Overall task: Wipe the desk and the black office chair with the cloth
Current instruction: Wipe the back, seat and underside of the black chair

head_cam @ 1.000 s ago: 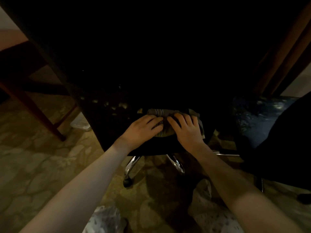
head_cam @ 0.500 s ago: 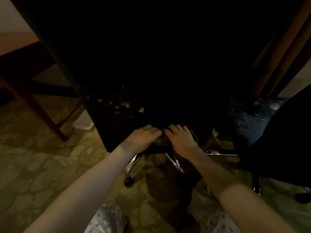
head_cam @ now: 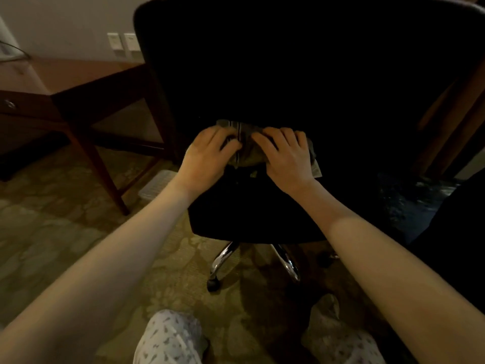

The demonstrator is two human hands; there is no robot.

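Now cloth (head_cam: pixel 245 153) higher up black office chair (head_cam: pixel 301 74).

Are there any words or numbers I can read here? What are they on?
No text here can be read.
Tag on the cloth: too blurred and dim to read.
Wall plates: too small to show any marks.
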